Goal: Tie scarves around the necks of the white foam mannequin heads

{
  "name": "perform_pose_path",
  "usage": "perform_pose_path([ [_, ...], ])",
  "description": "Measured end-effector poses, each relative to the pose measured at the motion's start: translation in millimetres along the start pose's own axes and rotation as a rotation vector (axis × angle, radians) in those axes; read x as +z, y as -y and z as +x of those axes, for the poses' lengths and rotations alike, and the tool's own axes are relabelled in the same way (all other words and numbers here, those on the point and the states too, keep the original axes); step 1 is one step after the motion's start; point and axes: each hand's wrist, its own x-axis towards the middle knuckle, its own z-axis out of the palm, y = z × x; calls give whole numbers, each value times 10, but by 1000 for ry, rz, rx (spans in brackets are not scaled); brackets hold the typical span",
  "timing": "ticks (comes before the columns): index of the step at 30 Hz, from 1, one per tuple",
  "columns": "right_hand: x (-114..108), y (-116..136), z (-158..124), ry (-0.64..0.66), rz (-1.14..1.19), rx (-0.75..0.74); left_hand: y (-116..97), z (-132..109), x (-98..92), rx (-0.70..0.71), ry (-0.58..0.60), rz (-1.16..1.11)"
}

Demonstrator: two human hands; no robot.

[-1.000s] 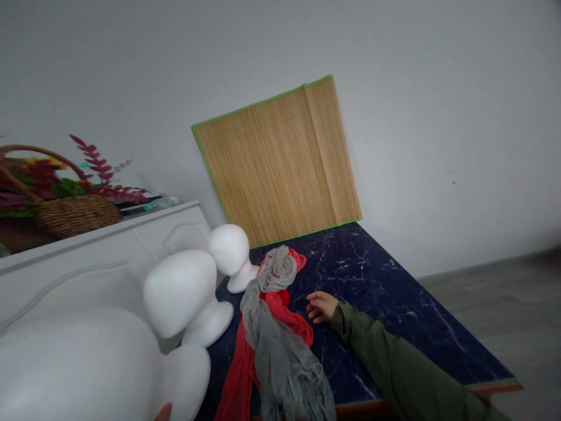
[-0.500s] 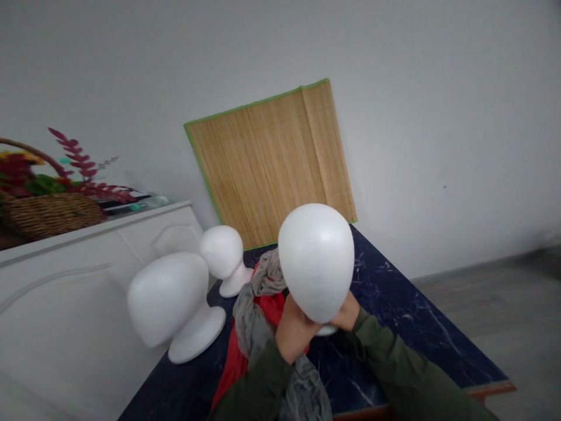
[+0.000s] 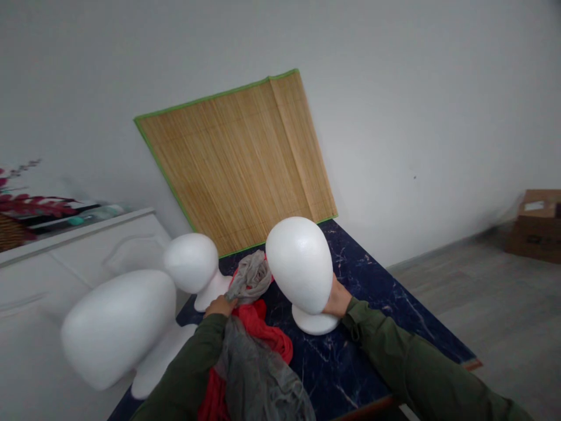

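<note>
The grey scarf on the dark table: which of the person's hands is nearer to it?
Left. The left hand touches the grey scarf at its edge. The right hand is farther away, on the far side of the white foam mannequin head, pressed against that head near its base.

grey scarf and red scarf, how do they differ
The grey scarf is muted, the red scarf vivid. The grey one lies over the red one, hiding parts of it. The left hand is against the grey one, with the red just below. Both lie crumpled on the marble top.
</note>
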Motion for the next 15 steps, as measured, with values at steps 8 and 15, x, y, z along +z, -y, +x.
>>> perform_pose_path([
  [8,-81,174,55,87,12,-46,-157,-67,-391,-50,-230,-97],
  [15,-151,239,16,71,56,-26,-444,-527,-1121,-109,-477,-309],
])
